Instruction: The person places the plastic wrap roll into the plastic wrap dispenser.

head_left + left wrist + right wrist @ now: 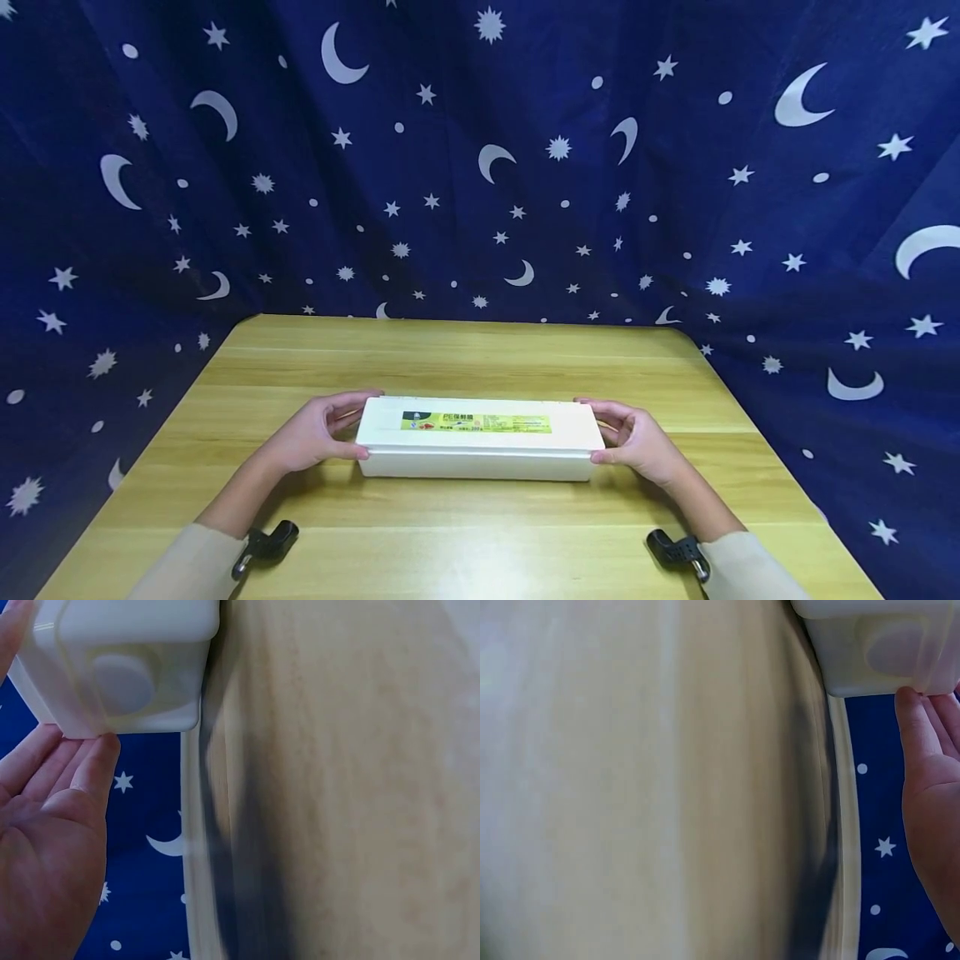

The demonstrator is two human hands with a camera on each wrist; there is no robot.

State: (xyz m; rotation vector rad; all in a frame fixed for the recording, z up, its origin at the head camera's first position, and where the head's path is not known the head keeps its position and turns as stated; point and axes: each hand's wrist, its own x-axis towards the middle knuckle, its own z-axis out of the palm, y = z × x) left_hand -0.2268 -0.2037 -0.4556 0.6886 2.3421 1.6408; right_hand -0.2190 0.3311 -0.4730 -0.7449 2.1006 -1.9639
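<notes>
A long white cling film box (pixel 480 463) with a yellow-green label (pixel 476 422) on its lid lies crosswise on the wooden table (pixel 480 542). My left hand (pixel 318 432) grips its left end, thumb at the front edge and fingers at the back. At the opposite end my right hand (pixel 633 442) holds it the same way. In the left wrist view, fingertips of the left hand (pixel 56 817) touch the box's end (pixel 161 712), which has a round disc. The right wrist view shows right-hand fingertips against the other end (pixel 840 652). The box's inside is hidden.
A dark blue curtain (pixel 450 167) with white moons and stars hangs behind the table and along both sides. Black wrist devices (pixel 266 546) are strapped over the beige sleeves (pixel 191 567).
</notes>
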